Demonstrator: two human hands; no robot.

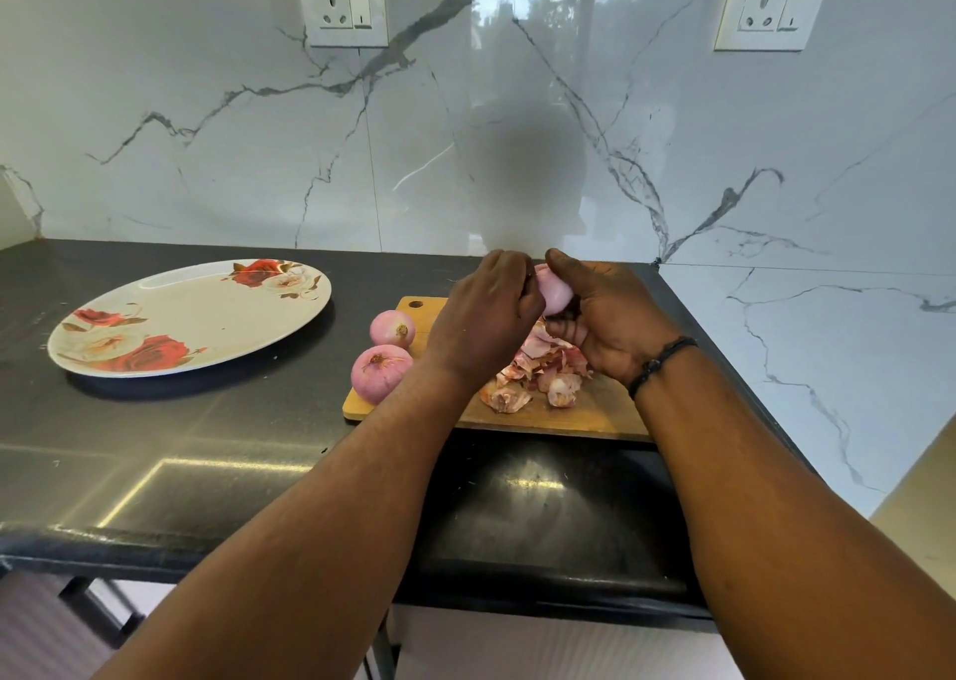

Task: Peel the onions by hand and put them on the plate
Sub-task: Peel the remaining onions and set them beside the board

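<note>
Two bare forearms reach in from the bottom edge — no sleeves show anywhere along them, from elbow down to wrist. The left hand (483,312) wears nothing: no ring, no watch, no band on its wrist. The right hand (605,327) has one thing on it — a thin black bracelet (659,361) that circles the wrist. It looks like a cord or a string of small dark beads, with a slightly thicker knot or clasp partway along; which of these it is cannot be told. No rings show on the fingers that are in view. Fine hair shows faintly along both forearms.
</note>
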